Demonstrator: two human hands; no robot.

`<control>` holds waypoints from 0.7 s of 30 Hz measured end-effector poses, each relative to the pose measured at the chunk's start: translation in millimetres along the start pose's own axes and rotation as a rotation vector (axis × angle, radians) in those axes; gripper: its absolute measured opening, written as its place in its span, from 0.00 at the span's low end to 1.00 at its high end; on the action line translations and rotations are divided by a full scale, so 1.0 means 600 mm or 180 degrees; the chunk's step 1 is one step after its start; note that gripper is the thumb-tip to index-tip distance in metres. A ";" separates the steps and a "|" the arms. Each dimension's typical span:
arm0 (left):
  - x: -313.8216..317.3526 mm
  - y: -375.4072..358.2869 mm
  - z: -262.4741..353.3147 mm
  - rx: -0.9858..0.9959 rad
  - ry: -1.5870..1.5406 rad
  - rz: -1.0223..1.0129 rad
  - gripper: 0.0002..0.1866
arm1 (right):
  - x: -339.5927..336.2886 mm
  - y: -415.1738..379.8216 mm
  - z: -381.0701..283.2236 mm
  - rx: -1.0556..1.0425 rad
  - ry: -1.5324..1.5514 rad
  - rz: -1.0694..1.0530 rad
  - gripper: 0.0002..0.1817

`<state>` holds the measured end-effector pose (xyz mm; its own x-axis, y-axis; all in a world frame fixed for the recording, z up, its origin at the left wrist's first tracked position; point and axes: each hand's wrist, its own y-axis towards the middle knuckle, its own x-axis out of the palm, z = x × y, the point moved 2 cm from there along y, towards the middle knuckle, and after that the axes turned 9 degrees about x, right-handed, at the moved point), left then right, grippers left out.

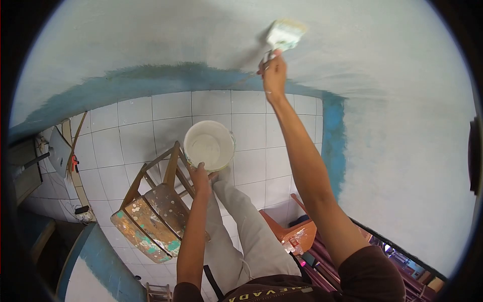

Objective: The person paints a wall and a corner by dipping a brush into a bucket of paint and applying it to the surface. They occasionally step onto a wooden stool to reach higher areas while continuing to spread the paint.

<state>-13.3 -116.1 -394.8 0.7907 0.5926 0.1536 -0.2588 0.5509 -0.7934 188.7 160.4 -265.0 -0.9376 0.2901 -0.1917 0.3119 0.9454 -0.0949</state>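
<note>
- While the wall (392, 126) is faced, a brush (284, 35) is gripped in the closed fingers of the right hand (274, 73), raised high against the pale upper paint.
- A white bucket (209, 146) is held at its rim by the left hand (201, 178), fingers curled shut.
- A paint-spattered wooden chair (151, 216) is seen below, on the tiled floor (126, 131).
- An orange chair (294, 234) is placed near the wall.

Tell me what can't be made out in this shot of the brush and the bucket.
Head view only:
- Brush: blurred; bristles unclear, handle hidden inside the right hand.
- Bucket: underside and handle hidden by its own rim and the left hand.
- Person's feet: hidden behind the trouser leg.
- Wooden chair: legs hidden under its seat.
</note>
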 end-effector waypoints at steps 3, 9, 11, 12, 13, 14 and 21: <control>-0.010 0.014 -0.011 0.0049 -0.0073 -0.0058 0.29 | 0.006 -0.009 0.114 0.0592 -0.0087 -0.0281 0.28; -0.012 -0.018 0.002 0.0257 0.0023 0.0026 0.31 | -0.002 -0.042 0.161 0.2086 -0.0184 -0.0292 0.25; -0.019 -0.024 0.004 0.0255 0.0101 0.0132 0.31 | -0.014 -0.040 0.098 0.1744 0.0056 -0.0289 0.24; -0.026 -0.021 -0.002 0.0172 0.0172 0.0108 0.30 | -0.016 -0.039 0.033 0.1649 0.0168 -0.0192 0.24; -0.031 -0.022 -0.008 0.0084 0.0240 0.0086 0.30 | -0.019 -0.042 -0.031 0.1556 0.0274 -0.0096 0.24; -0.031 -0.028 -0.006 0.0082 0.0234 0.0087 0.30 | -0.024 -0.054 -0.087 0.1373 0.0268 -0.0120 0.23; -0.017 -0.031 0.002 0.0033 0.0320 0.0108 0.30 | -0.038 -0.092 -0.232 -0.0569 0.0117 0.0374 0.27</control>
<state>-17.4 -131.7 -380.8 0.8330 0.5493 0.0666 -0.2916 0.5381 -0.7908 171.3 122.2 -119.3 -0.9024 0.4019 -0.1553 0.3901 0.9151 0.1015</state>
